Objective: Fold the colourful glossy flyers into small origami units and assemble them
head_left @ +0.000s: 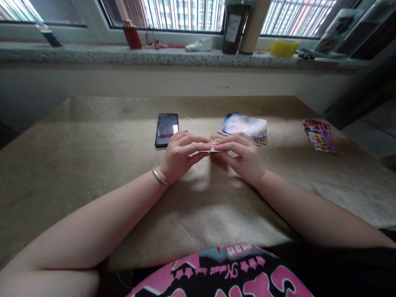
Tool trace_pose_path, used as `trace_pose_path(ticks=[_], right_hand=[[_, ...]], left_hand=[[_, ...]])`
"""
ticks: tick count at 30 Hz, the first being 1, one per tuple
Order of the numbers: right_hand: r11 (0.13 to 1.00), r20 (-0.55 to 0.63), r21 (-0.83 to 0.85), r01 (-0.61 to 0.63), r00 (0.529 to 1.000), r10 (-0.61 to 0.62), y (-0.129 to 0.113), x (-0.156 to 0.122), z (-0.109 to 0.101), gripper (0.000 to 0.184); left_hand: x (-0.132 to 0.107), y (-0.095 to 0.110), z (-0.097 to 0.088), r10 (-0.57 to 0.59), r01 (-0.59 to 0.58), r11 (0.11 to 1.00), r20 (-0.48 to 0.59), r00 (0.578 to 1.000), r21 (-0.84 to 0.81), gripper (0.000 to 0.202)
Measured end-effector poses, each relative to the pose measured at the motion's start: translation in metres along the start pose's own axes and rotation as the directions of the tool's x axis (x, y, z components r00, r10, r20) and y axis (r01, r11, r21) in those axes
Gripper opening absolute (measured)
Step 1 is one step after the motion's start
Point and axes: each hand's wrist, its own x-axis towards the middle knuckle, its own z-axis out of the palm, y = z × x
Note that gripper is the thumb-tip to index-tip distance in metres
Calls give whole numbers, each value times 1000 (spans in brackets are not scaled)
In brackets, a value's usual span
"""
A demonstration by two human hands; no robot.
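Table edge lies beyond left hand and right hand, pinching apparently a card.

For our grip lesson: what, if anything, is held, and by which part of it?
A thin, flat, red-and-white printed piece: left end in the left hand, right end in the right hand.
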Motion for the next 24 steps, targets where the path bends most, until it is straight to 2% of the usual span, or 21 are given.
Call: trace_pose_path(ticks=[7,12,17,24], right_hand=[[1000,-3,10,-17,1000,17,0,0,1,11],[1000,-10,0,-4,1000,4,0,0,2,11],[1000,-17,8,0,1000,0,0,1,1,12],[1000,-32,18,14,999,-13,2,0,2,5]], left_hand=[[1,6,3,-2,-5,996,-76,997,-90,7],[1,8,5,-67,56,990,-78,995,-131,6],[0,7,6,-85,66,984,-110,990,-168,3],[1,8,7,-102,84,979,-91,991,-185,4]])
